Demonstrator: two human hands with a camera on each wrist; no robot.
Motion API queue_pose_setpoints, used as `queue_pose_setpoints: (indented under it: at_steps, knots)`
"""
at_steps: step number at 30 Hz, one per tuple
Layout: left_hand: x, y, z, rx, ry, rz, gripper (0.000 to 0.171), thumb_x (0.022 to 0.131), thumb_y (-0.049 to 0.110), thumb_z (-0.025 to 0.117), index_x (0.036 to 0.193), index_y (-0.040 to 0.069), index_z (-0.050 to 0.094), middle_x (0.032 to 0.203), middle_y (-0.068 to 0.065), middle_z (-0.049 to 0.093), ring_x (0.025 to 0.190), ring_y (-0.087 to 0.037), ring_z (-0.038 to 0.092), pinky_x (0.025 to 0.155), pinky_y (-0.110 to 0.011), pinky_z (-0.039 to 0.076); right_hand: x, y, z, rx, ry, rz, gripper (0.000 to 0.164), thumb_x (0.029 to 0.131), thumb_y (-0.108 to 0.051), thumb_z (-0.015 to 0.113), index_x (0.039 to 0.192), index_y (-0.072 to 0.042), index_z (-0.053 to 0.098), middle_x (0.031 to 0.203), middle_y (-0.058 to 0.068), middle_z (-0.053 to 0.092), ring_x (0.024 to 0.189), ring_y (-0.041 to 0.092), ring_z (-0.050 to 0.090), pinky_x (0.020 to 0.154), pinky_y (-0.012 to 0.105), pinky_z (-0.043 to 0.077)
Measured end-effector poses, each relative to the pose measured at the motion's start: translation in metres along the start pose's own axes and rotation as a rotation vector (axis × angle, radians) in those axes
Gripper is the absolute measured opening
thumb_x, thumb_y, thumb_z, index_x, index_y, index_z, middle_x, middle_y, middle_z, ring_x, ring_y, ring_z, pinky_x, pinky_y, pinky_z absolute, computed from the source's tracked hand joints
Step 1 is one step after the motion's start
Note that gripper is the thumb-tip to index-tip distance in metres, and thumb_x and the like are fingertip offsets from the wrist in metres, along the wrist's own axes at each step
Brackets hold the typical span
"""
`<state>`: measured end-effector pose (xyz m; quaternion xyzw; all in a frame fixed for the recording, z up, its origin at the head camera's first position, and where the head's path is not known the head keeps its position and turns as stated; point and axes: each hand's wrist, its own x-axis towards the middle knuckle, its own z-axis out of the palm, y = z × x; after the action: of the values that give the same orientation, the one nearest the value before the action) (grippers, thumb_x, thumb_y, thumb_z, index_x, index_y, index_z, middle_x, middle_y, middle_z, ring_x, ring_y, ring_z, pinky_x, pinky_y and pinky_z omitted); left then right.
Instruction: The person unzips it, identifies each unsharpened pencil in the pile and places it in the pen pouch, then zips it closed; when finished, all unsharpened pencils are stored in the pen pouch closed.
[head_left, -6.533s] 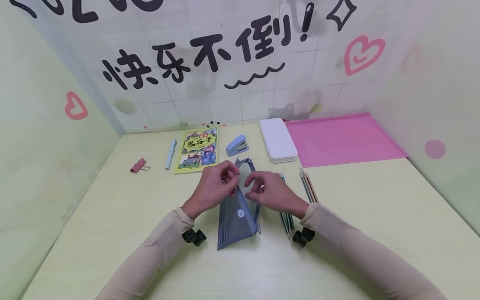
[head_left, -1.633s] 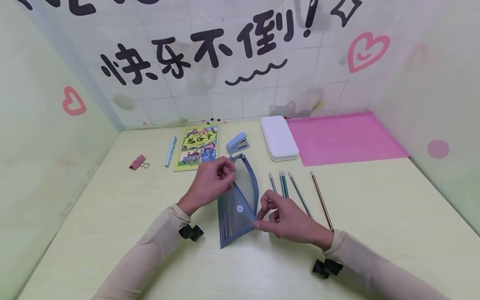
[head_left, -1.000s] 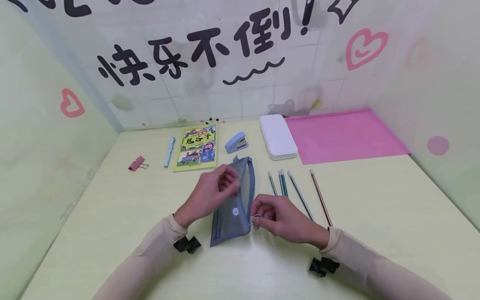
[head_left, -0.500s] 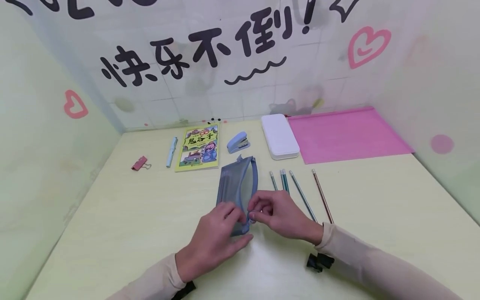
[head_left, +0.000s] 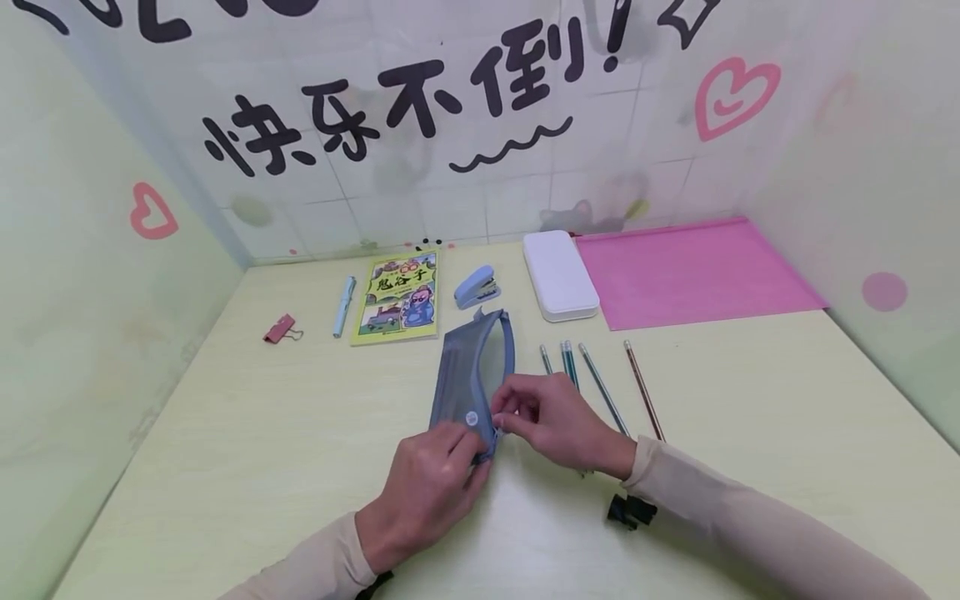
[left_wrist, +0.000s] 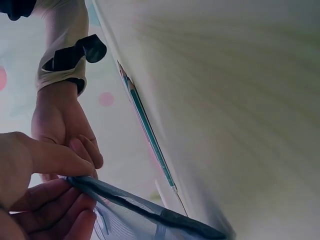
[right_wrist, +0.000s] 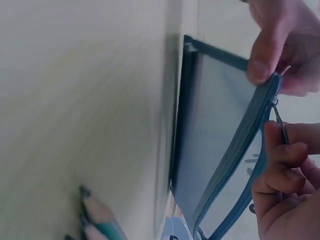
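Note:
A blue-grey mesh pencil case (head_left: 456,375) stands tilted on the table, its zipped side gaping. My left hand (head_left: 423,487) pinches its near corner between thumb and fingers; the right wrist view shows that thumb on the zipper's end (right_wrist: 276,82). With thumb and forefinger, my right hand (head_left: 562,421) holds the small zipper pull (right_wrist: 281,122), close beside the left hand. The slider sits at the near end of the zipper, and the two zipper edges part beyond it. In the left wrist view the case's dark edge (left_wrist: 150,212) runs away from the left fingers.
Several pencils (head_left: 604,390) lie right of the case, partly behind the right hand. Farther back are a stapler (head_left: 477,287), a comic book (head_left: 397,298), a light-blue pen (head_left: 344,307), a binder clip (head_left: 281,328), a white case (head_left: 560,275) and a pink sheet (head_left: 697,275).
The left hand has moved from the case's upper edge to its near corner. The right hand has taken the zipper pull. Since the oldest frame, the pencils lie spread differently.

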<state>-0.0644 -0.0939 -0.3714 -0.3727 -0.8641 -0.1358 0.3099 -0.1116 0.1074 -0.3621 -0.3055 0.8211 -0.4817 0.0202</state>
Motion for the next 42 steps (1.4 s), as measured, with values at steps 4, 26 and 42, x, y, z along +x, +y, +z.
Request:
queue_pose_setpoints:
  at_steps: [4, 26, 42]
  knots:
    - [0.0, -0.001, -0.002, 0.012, -0.009, 0.001, 0.028, 0.06, 0.011, 0.091, 0.076, 0.011, 0.068, 0.071, 0.003, 0.066, 0.066, -0.007, 0.064, 0.058, -0.022, 0.057, 0.006, 0.003, 0.0, -0.039, -0.009, -0.034, 0.008, 0.09, -0.003, 0.07, 0.089, -0.012, 0.069, 0.073, -0.001, 0.067, 0.061, -0.001, 0.052, 0.053, 0.018, 0.048]
    - [-0.008, -0.006, -0.015, 0.03, -0.05, 0.025, 0.027, 0.054, 0.008, 0.087, 0.072, 0.014, 0.067, 0.067, 0.007, 0.062, 0.06, -0.005, 0.061, 0.054, -0.022, 0.054, 0.053, 0.053, -0.032, -0.28, 0.076, 0.011, 0.005, 0.092, -0.004, 0.067, 0.094, -0.009, 0.069, 0.078, 0.005, 0.071, 0.063, 0.007, 0.054, 0.058, 0.02, 0.046]
    - [-0.004, -0.022, -0.041, 0.054, -0.312, -0.077, 0.024, 0.059, 0.01, 0.09, 0.074, 0.013, 0.072, 0.069, 0.004, 0.07, 0.06, -0.006, 0.065, 0.054, -0.019, 0.055, 0.061, 0.049, -0.064, -0.255, 0.158, 0.176, 0.007, 0.093, -0.007, 0.066, 0.099, -0.006, 0.07, 0.077, 0.007, 0.066, 0.065, 0.016, 0.053, 0.059, 0.024, 0.044]
